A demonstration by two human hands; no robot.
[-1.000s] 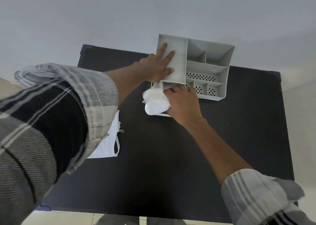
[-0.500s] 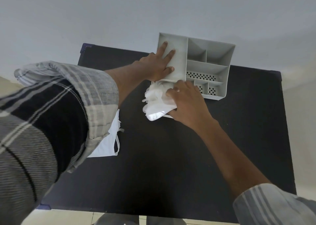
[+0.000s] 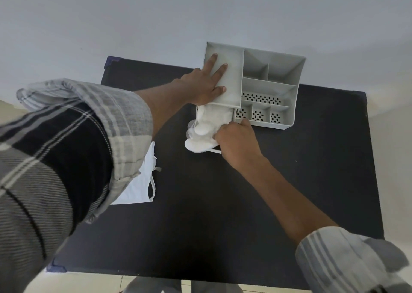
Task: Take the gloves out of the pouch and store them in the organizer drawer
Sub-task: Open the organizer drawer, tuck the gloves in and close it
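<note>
So the right hand (image 3: 237, 142) is down at the front of the pulled-out drawer (image 3: 214, 151), fingers curled in against the wad of white gloves (image 3: 206, 129). It looks like it's gripping or tucking the near edge of the bundle, though the fingertips are hidden under the hand, so I can't say exactly how much glove is pinched. The gloves are a crumpled, translucent-white lump sitting mostly inside the drawer, with a bit of it bulging over the drawer's left front corner onto the table side.

The left hand (image 3: 204, 85) is flat on top of the grey organizer (image 3: 273, 87), fingers straight and spread, pressing on the smooth lid-like panel on the organizer's left side, right above where the drawer comes out. It isn't holding anything.

The organizer itself has open compartments on the right, a few with perforated bottoms, and sits at the far edge of the black table (image 3: 223, 226) against a pale wall.

The white pouch (image 3: 139, 185) lies flat on the table near the left side, half hidden under the plaid sleeve (image 3: 73, 141) of the left arm, well apart from the organizer. Its drawstring loop trails off the right edge.
</note>
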